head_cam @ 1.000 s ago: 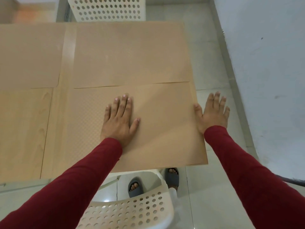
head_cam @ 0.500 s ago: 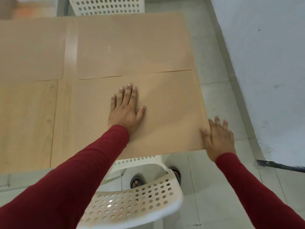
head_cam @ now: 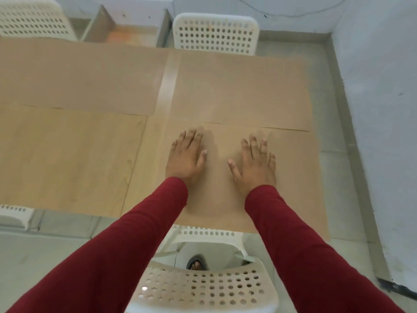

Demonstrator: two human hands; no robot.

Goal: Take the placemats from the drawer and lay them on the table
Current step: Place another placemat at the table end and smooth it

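Note:
Three tan placemats lie on the light wooden table (head_cam: pixel 67 159). The near right placemat (head_cam: pixel 297 177) reaches the table's front and right edges. My left hand (head_cam: pixel 187 157) and my right hand (head_cam: pixel 255 163) both rest flat on it, palms down, fingers straight and spread, a small gap between them. The far right placemat (head_cam: pixel 243 91) touches its far edge. The far left placemat (head_cam: pixel 79 80) covers the far left of the table. The near left quarter of the table is bare wood. An open wooden drawer (head_cam: pixel 126 30) shows beyond the table's far edge.
A white perforated chair (head_cam: pixel 203 288) stands right in front of me, with my foot (head_cam: pixel 196 265) beneath it. Two more white chairs (head_cam: pixel 216 35) stand at the far side. A pale wall (head_cam: pixel 383 109) runs along the right, close to the table.
My right hand has left the placemat's right edge and now lies flat on it beside the left hand. The view has pulled back, showing the drawer and far chairs.

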